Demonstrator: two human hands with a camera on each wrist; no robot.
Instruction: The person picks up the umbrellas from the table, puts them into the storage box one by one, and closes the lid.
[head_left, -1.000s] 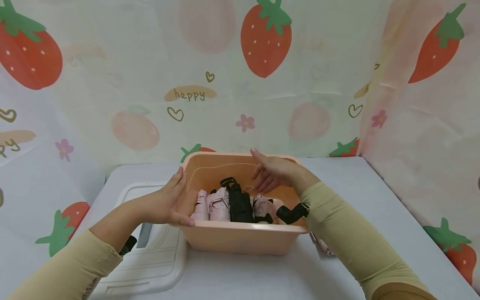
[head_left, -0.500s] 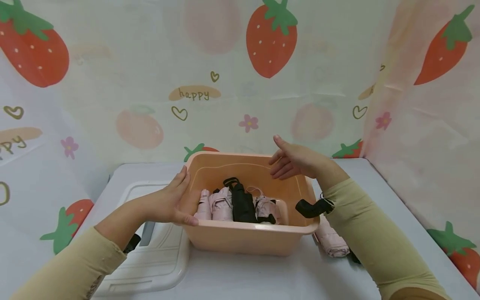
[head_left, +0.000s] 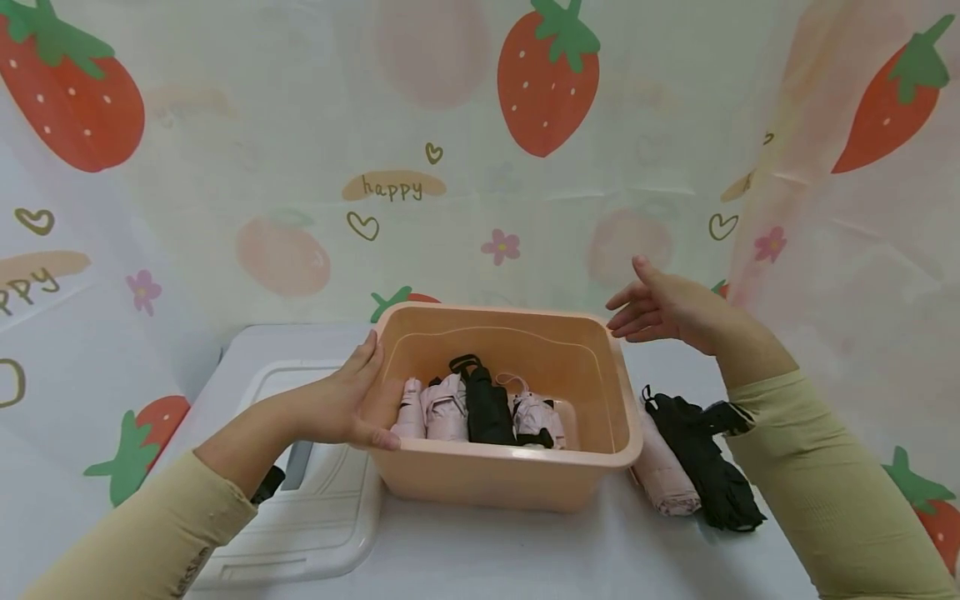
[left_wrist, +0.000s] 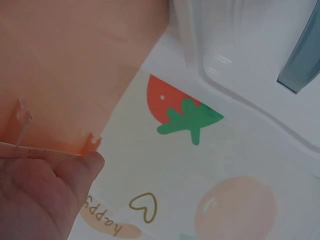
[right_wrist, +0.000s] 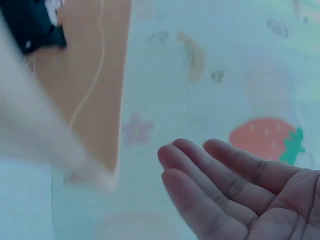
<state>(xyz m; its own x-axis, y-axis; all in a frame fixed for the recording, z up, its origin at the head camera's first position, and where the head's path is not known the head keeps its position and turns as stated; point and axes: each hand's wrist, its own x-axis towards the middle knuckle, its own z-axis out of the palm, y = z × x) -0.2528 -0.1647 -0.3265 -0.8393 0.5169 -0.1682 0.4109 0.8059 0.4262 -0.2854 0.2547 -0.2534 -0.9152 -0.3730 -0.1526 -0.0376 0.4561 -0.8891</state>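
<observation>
A peach plastic bin [head_left: 487, 482] holds a row of folded umbrellas: a slim pink one [head_left: 408, 410], a wider pink one [head_left: 447, 408], a black one [head_left: 489, 408] with a strap loop, and a pale pink one [head_left: 537, 417] with a cord loop. My left hand [head_left: 330, 406] rests against the bin's left end, fingers straight along the side and thumb on the front rim. Beyond the right rim, my right hand [head_left: 667, 310] hovers in the air, fingers loosely extended, holding nothing. Its palm and fingers [right_wrist: 220, 172] show in the right wrist view.
On the white table right of the bin lie a rolled pink umbrella [head_left: 669, 471] and a black folded umbrella [head_left: 705, 462], close together under my right forearm. A white lid [head_left: 322, 517] with a grey handle lies at left. Strawberry-printed sheets stand behind and at both sides.
My right hand has come up out of the bin and moved right past its rim, uncovering the two umbrellas on the table. My left hand has stayed at the bin's left end.
</observation>
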